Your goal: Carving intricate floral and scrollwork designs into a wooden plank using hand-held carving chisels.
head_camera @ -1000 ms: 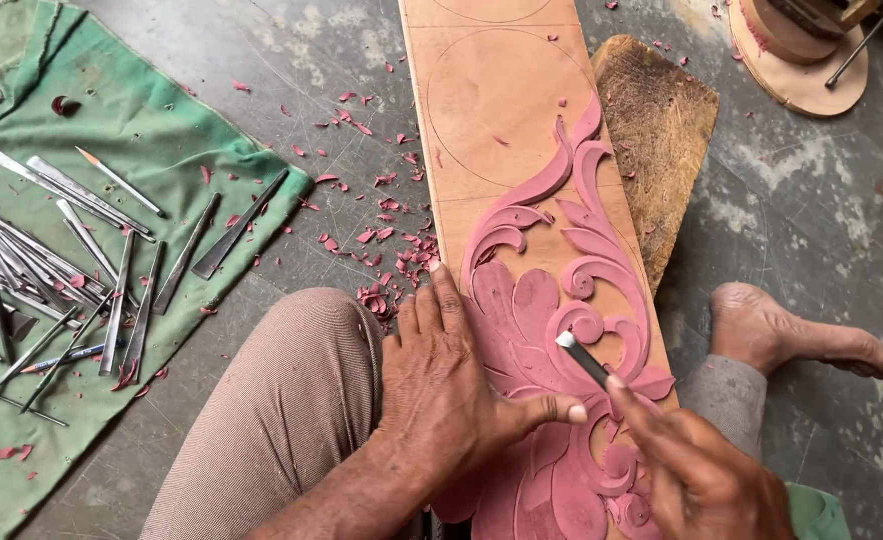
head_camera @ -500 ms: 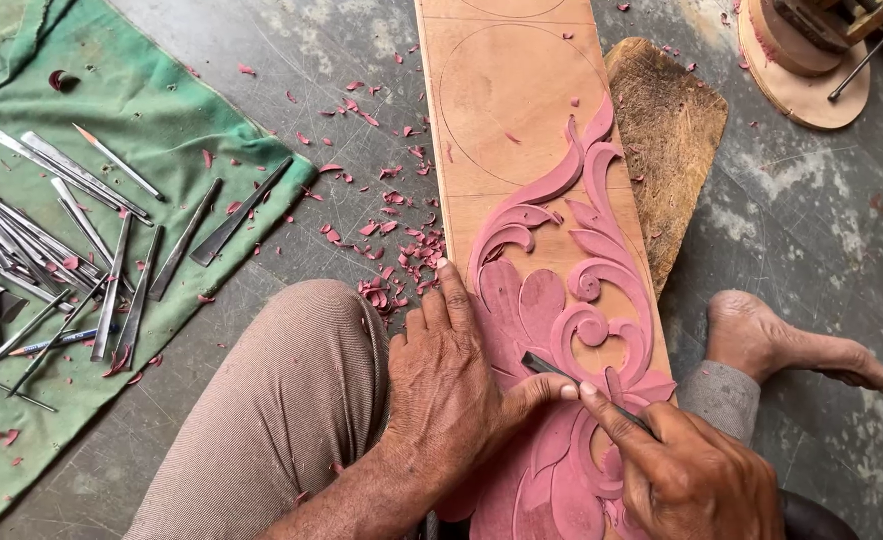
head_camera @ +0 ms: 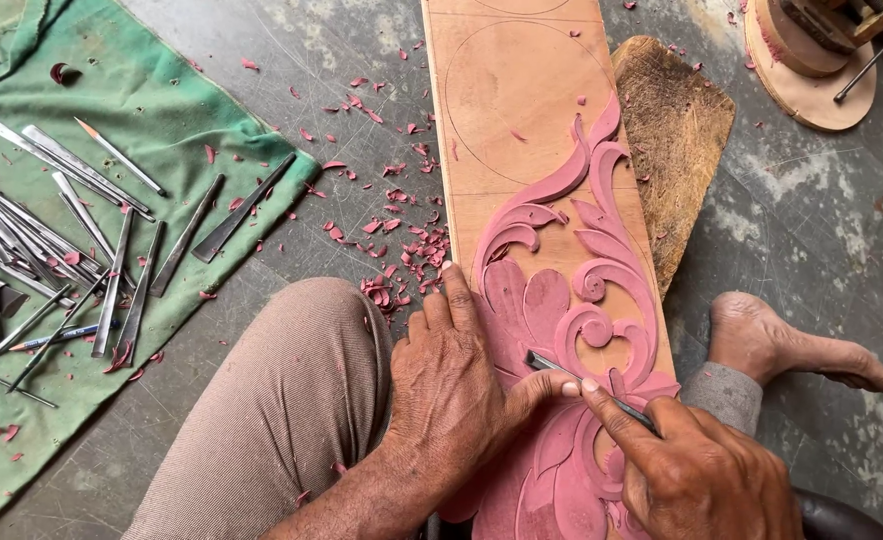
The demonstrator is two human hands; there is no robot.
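A long wooden plank (head_camera: 521, 110) lies on the floor, its near half carved with pink scrolls and leaves (head_camera: 601, 300). My right hand (head_camera: 696, 470) grips a thin metal chisel (head_camera: 551, 365) whose tip rests on the carved leaf. My left hand (head_camera: 451, 390) lies flat on the plank's left edge, fingers pointing up, with its thumb pressed against the chisel's blade near the tip.
A green cloth (head_camera: 81, 250) at the left holds several metal chisels (head_camera: 111, 270). Pink wood chips (head_camera: 391, 250) are scattered beside the plank. A rough wooden block (head_camera: 676, 140) lies right of the plank, a round wooden piece (head_camera: 811, 60) at top right. My knee (head_camera: 281, 400) and bare foot (head_camera: 791, 345) flank the plank.
The chisel tip has shifted left and down across the carving, toward my left thumb. My left hand stays pressed on the plank.
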